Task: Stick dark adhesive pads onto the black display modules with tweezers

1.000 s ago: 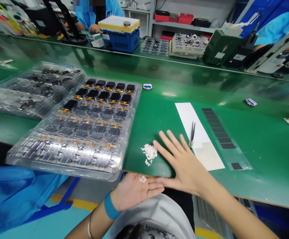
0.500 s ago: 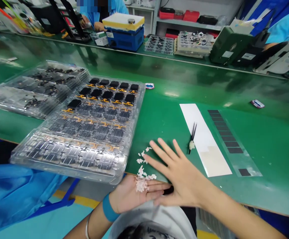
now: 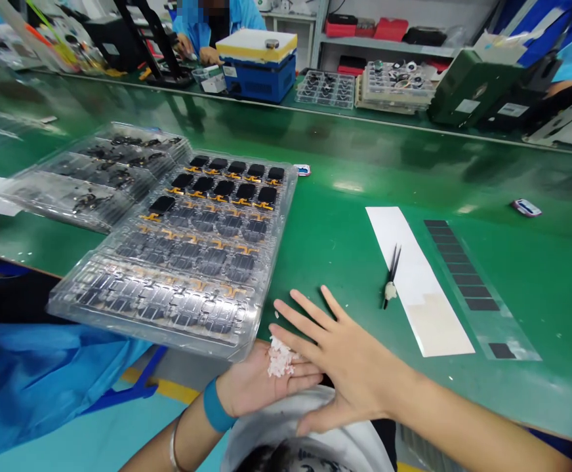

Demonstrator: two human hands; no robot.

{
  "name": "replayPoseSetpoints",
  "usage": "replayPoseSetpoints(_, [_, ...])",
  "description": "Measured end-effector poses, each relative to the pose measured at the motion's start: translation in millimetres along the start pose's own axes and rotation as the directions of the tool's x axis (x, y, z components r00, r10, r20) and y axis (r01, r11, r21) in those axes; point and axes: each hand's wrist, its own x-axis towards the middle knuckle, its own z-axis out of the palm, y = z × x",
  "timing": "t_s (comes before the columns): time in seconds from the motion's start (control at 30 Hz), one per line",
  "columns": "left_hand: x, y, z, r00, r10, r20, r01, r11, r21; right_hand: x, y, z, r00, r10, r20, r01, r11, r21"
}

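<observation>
Pink flakes [image 3: 280, 359] are being held on the open palm of the left hand [image 3: 251, 383], just beside a clear tray [image 3: 143, 334] of black parts, while the right hand [image 3: 349, 367] is being spread wide alongside them; tweezers [image 3: 391, 278] are lying right, on a white strip [image 3: 436, 324].

No words or numbers can be read: the small white labels on the blue-and-yellow benchtop machine [image 3: 256, 72] and the dark green plastic equipment case [image 3: 473, 88] are too small and blurred.
</observation>
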Motion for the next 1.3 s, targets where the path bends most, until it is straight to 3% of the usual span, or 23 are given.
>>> replayPoseSetpoints(0.2, [-5.9,4.4,-3.4,1.000,0.016,-0.024,-0.016,1.000,-0.005,11.5,19.5,-5.9,0.992,0.122,-0.044,-0.125,0.990,-0.061])
replayPoseSetpoints(0.43, [-3.9,5.5,-0.3,0.998,0.014,0.063,-0.016,1.000,0.025,3.4,1.4,-0.8,0.999,-0.040,-0.002,0.040,0.998,0.041])
replayPoseSetpoints(0.57, [-3.3,6.7,2.8,0.998,-0.011,0.054,0.009,0.999,0.043,-8.4,6.2,-4.2,0.996,0.082,-0.046,-0.083,0.997,-0.008])
replayPoseSetpoints(0.63, [-2.8,6.5,4.5,0.999,-0.016,0.041,0.014,0.999,0.028,-12.9,4.7,-2.3,0.993,0.114,-0.039,-0.115,0.993,-0.017])
replayPoseSetpoints(0.8, [-1.7,4.9,8.5,1.000,0.027,-0.016,-0.028,0.999,-0.038,-16.7,-9.4,4.6,1.000,0.002,0.018,-0.003,0.999,0.047])
replayPoseSetpoints(0.93, [-0.1,2.5,9.4,0.998,-0.011,-0.066,0.009,0.999,-0.037,-16.8,-9.0,1.3,0.996,0.088,-0.003,-0.088,0.996,0.005])
replayPoseSetpoints(1.03, [1.1,-2.0,8.2,0.993,0.029,-0.113,-0.038,0.996,-0.080,-15.0,-12.8,1.9,0.999,0.049,-0.013,-0.049,0.998,-0.035])
replayPoseSetpoints(1.13, [-0.1,-7.2,5.7,0.983,0.081,-0.165,-0.106,0.984,-0.146,-9.5,-26.5,12.0,0.990,-0.038,-0.132,0.034,0.999,-0.032])
replayPoseSetpoints(1.3, [-9.8,-14.3,-11.2,0.965,0.123,-0.231,-0.173,0.962,-0.211,4.7,-48.9,52.6,0.911,-0.070,-0.406,0.089,0.996,0.028])
